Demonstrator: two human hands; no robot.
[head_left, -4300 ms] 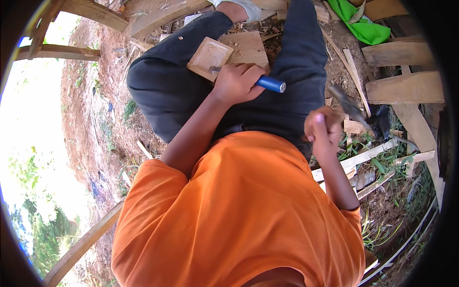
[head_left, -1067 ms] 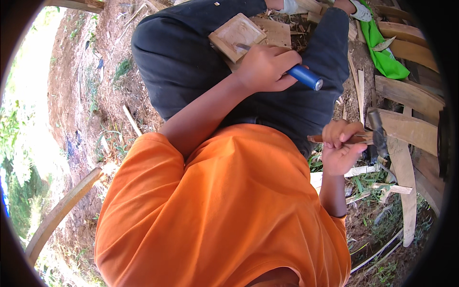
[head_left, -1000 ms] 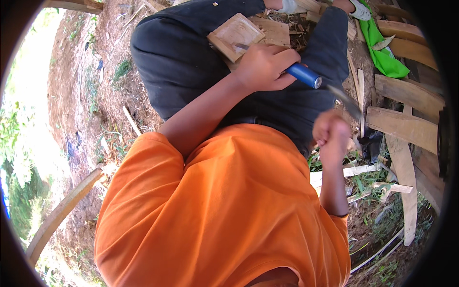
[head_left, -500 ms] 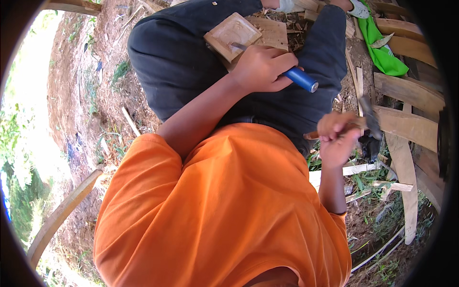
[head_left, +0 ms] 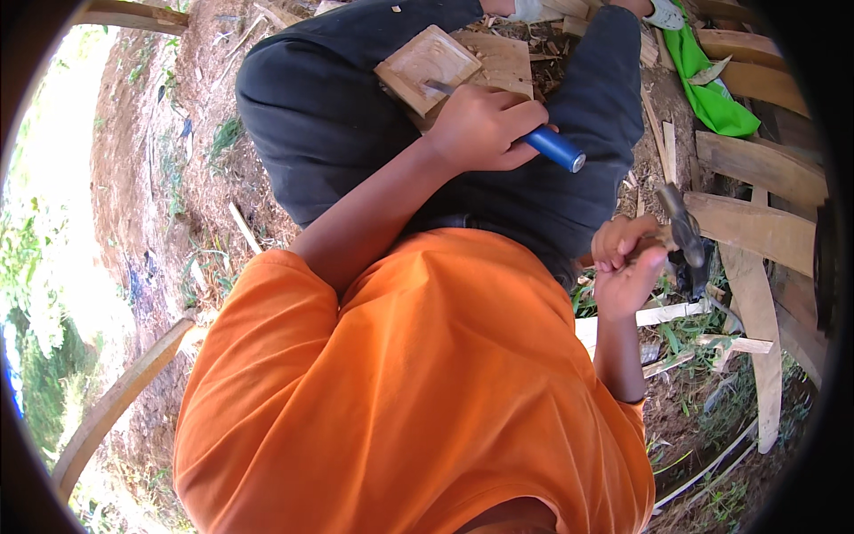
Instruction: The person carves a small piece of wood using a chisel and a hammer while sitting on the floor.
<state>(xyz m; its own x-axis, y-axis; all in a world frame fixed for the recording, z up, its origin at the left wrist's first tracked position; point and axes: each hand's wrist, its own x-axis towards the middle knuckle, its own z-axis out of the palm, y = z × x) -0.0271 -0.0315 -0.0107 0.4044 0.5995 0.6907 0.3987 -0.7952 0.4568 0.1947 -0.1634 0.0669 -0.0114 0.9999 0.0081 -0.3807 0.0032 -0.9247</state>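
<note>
My left hand [head_left: 487, 127] is closed round a chisel with a blue handle [head_left: 557, 147]. The blade reaches past my fingers onto a square wooden block [head_left: 431, 59] with a recessed, carved face. Under the block, a flat wooden board [head_left: 503, 62] lies between my legs. Off to the right, my right hand [head_left: 628, 265] grips a hammer by its wooden handle. The dark metal hammer head [head_left: 681, 228] sticks out beyond the fingers, well apart from the chisel's butt end. My palm and fingers hide most of the hammer handle.
Curved wooden slats [head_left: 753, 231] stand close on my right. Near them lies a bright green bag [head_left: 712, 89]. Wood strips and offcuts [head_left: 667, 314] litter the ground by my right forearm. A curved wooden piece [head_left: 124, 400] rises at the left.
The hammer has turned slightly in my right hand, its head now more upright and less blurred. My left hand, the chisel and the block have shifted very slightly leftward in view.
</note>
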